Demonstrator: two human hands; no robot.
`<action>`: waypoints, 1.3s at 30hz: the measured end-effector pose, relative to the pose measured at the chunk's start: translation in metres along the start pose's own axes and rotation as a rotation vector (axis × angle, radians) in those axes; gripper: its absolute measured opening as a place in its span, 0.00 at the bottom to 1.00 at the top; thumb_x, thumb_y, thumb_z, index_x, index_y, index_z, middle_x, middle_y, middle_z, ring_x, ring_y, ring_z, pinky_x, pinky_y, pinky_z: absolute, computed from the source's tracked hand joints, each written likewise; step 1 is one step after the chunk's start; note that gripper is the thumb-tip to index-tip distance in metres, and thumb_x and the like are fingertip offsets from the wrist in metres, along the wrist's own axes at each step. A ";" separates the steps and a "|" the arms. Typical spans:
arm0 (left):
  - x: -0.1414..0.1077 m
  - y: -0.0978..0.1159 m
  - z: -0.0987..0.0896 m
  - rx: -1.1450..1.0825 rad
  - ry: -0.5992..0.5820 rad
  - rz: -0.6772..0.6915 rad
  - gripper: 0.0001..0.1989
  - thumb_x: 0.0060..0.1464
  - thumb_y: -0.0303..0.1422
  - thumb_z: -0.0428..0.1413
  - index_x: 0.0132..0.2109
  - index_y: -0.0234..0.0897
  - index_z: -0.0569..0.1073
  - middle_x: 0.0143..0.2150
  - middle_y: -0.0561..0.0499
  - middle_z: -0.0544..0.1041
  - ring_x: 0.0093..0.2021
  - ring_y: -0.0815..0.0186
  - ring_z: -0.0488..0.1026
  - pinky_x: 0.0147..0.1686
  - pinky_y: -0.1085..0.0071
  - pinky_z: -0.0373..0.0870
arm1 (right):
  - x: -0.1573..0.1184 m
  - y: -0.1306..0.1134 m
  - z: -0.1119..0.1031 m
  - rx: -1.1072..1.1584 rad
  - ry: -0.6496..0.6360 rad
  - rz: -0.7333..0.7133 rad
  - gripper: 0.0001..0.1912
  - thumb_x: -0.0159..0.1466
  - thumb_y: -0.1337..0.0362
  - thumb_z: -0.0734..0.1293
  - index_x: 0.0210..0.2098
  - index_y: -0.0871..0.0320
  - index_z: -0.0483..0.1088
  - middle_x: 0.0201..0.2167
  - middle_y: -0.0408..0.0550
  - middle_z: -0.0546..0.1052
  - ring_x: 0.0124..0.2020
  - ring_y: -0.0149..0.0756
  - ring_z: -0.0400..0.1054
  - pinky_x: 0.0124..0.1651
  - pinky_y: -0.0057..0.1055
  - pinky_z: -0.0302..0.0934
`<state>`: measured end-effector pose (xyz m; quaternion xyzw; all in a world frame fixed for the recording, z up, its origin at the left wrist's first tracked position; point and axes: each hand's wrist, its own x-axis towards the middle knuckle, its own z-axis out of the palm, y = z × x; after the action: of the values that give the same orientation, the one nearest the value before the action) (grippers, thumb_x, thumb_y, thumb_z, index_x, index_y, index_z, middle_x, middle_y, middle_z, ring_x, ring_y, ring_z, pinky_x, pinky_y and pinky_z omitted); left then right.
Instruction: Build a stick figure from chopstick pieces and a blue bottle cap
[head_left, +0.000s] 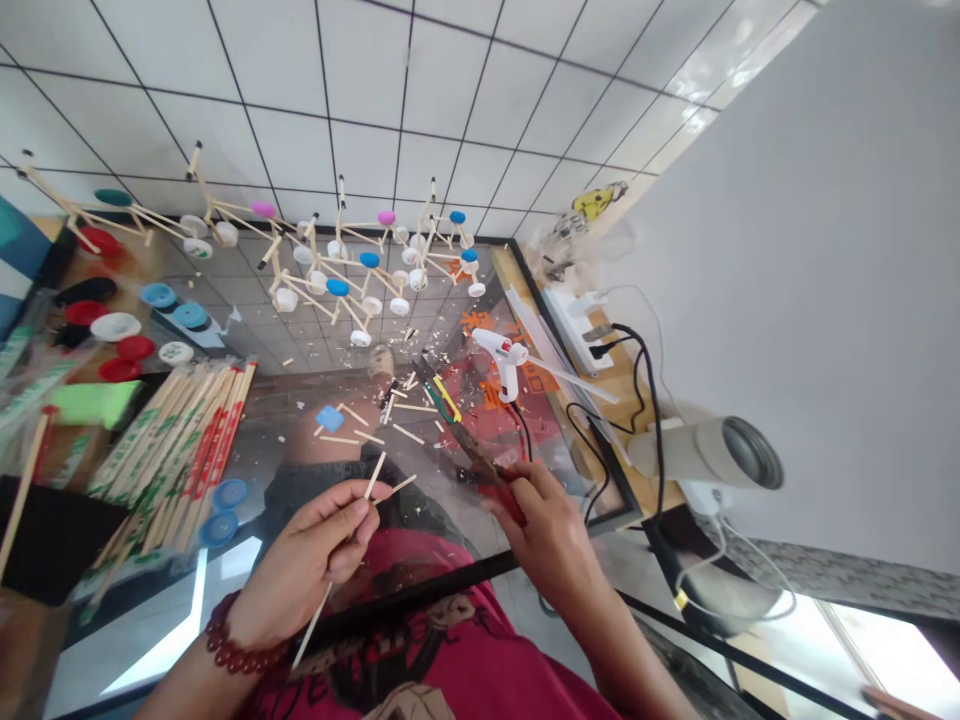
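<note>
My left hand (322, 540), with a beaded bracelet at the wrist, is closed around a thin wooden stick (313, 625) that slants up past the fingertips. A shorter stick end (401, 485) pokes out to the right of those fingers; whether it is a separate piece is hidden. My right hand (544, 520) grips the red handle of a dark-jawed hand tool (480, 455), too blurred to tell its exact kind. Just beyond my hands, cut stick pieces (409, 433) lie around a blue bottle cap (330, 418). A yellow-and-green-handled tool (446, 398) lies near them.
Stick models with bottle-cap wheels (337, 287) stand along the back of the glass table. Wrapped chopsticks (180, 450) and loose caps (135, 347) lie left. A white glue gun (501, 355) with a cord stands right, near a power strip (574, 325) and a whitish cylinder (705, 450).
</note>
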<state>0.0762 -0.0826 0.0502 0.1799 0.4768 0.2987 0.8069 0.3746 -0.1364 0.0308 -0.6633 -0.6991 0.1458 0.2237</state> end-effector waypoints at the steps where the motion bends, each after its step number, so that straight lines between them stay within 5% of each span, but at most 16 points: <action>1: 0.001 0.001 0.001 -0.014 0.014 -0.002 0.32 0.39 0.51 0.82 0.42 0.32 0.85 0.26 0.57 0.70 0.21 0.80 0.51 0.22 0.76 0.41 | 0.003 -0.007 -0.003 0.120 -0.066 0.023 0.17 0.78 0.52 0.67 0.36 0.53 0.74 0.48 0.56 0.79 0.46 0.46 0.76 0.50 0.40 0.72; 5: 0.005 0.000 0.002 -0.018 0.013 -0.005 0.32 0.38 0.54 0.81 0.33 0.31 0.80 0.25 0.55 0.71 0.20 0.79 0.54 0.20 0.76 0.41 | 0.012 -0.029 -0.004 0.689 -0.484 0.244 0.28 0.72 0.37 0.71 0.32 0.55 0.72 0.30 0.42 0.72 0.32 0.36 0.66 0.38 0.32 0.64; 7: 0.006 -0.003 0.001 0.001 -0.013 -0.009 0.31 0.42 0.56 0.79 0.33 0.33 0.78 0.21 0.57 0.67 0.19 0.78 0.51 0.20 0.75 0.39 | 0.013 -0.035 0.000 0.959 -0.671 0.375 0.31 0.67 0.32 0.73 0.37 0.55 0.75 0.29 0.40 0.72 0.32 0.35 0.66 0.38 0.31 0.63; 10: 0.006 -0.007 -0.004 0.005 -0.051 -0.018 0.29 0.49 0.56 0.76 0.36 0.35 0.78 0.18 0.61 0.63 0.18 0.78 0.45 0.20 0.74 0.38 | 0.013 -0.042 0.003 1.111 -0.775 0.440 0.33 0.64 0.30 0.75 0.43 0.55 0.77 0.34 0.42 0.75 0.35 0.36 0.69 0.41 0.33 0.65; 16: 0.003 -0.006 -0.005 0.025 -0.070 -0.015 0.29 0.49 0.56 0.76 0.37 0.35 0.78 0.20 0.60 0.64 0.19 0.78 0.44 0.21 0.74 0.38 | 0.024 -0.050 -0.006 0.720 -0.632 0.129 0.20 0.71 0.45 0.74 0.35 0.54 0.74 0.42 0.46 0.76 0.44 0.40 0.71 0.52 0.36 0.68; 21: 0.002 -0.001 0.000 0.096 0.011 0.030 0.34 0.42 0.62 0.76 0.35 0.34 0.79 0.18 0.59 0.64 0.20 0.77 0.47 0.21 0.73 0.39 | 0.026 -0.053 -0.007 0.588 -0.599 0.010 0.09 0.72 0.57 0.74 0.39 0.54 0.76 0.51 0.51 0.78 0.53 0.43 0.74 0.61 0.39 0.71; 39: 0.010 -0.007 -0.006 0.296 0.040 0.104 0.33 0.49 0.63 0.71 0.36 0.32 0.80 0.22 0.47 0.77 0.18 0.74 0.53 0.21 0.70 0.41 | 0.021 -0.050 0.003 0.242 -0.555 -0.194 0.07 0.74 0.62 0.75 0.49 0.56 0.78 0.61 0.59 0.79 0.60 0.49 0.77 0.65 0.45 0.75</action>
<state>0.0770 -0.0815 0.0362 0.3153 0.5216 0.2698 0.7455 0.3293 -0.1195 0.0553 -0.4967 -0.7711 0.3814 0.1146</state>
